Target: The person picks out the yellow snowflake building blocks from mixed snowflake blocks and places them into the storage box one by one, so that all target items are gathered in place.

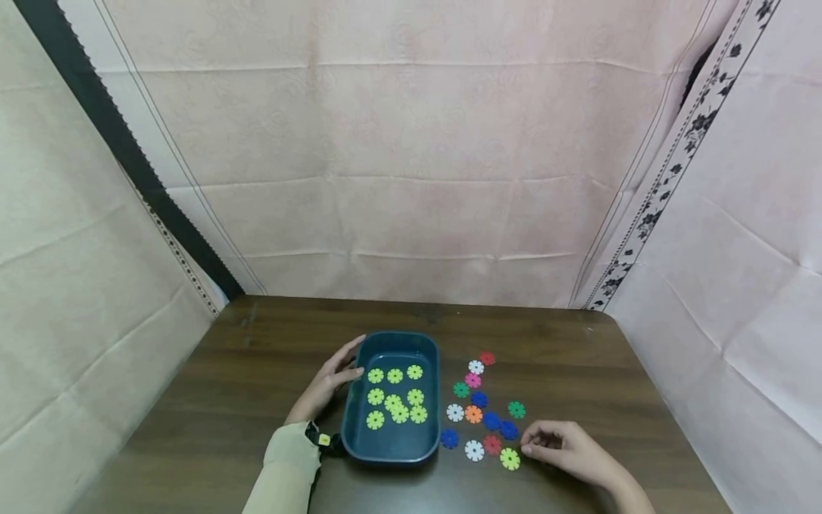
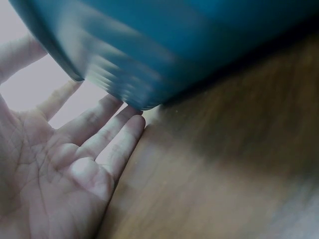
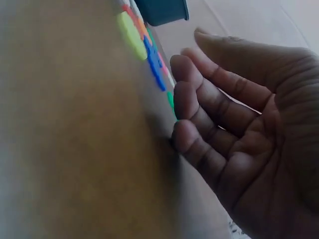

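A dark blue-green tray (image 1: 389, 450) stands on the table, with several yellow-green notched discs (image 1: 375, 396) inside, a couple overlapping. My left hand (image 1: 330, 378) rests against its left side; in the left wrist view the extended fingers touch the tray wall (image 2: 174, 45) low down. Right of the tray lies a loose group of discs: blue (image 1: 449, 438), white (image 1: 474, 450), red (image 1: 491, 445), green, pink and orange. My right hand (image 1: 568, 451) is beside a lone yellow-green disc (image 1: 510, 459). In the right wrist view its fingers (image 3: 187, 137) are loosely bent, with nothing between them and the thumb.
The brown wooden table (image 1: 270, 428) extends around the tray and discs. Pale cloth hangs behind (image 1: 411, 178) and on both sides. A dark strap with a small yellow-marked device (image 1: 324, 440) sits at the left wrist, close to the tray.
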The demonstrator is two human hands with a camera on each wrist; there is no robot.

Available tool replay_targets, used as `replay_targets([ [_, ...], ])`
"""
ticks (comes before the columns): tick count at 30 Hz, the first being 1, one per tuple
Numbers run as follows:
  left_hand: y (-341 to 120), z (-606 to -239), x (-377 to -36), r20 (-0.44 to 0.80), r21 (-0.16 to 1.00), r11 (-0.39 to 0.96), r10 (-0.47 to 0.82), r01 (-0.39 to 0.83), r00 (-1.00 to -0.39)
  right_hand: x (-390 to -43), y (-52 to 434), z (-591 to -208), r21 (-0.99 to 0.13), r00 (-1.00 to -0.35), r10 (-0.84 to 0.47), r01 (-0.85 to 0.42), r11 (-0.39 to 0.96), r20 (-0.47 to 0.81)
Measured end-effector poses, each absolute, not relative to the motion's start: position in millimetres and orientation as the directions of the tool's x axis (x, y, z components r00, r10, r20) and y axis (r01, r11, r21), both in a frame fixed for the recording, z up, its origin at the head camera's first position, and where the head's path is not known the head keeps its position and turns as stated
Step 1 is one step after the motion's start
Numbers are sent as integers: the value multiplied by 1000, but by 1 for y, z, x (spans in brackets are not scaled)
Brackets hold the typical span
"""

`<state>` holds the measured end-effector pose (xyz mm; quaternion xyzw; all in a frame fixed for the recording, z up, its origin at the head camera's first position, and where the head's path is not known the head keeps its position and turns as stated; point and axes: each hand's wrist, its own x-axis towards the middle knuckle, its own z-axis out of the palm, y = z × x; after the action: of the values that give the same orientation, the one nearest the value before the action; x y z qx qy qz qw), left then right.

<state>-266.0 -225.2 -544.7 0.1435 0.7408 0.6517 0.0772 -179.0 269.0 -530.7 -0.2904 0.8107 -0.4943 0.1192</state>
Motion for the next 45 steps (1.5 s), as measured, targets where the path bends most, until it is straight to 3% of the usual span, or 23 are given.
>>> replay_targets([
  [9,-227,-546,-266,80,986,118,307,121,-948,-178,269,-541,-831,-827,-554,-371,414,94],
  [33,-225,-546,-266,85,984,122,304,128,-949,-180,260,-545,-768,-778,-616,-468,437,124],
  [45,-226,-549,-268,69,987,118,285,107,-956,-178,255,-543,-765,-791,-601,-457,454,115],
])
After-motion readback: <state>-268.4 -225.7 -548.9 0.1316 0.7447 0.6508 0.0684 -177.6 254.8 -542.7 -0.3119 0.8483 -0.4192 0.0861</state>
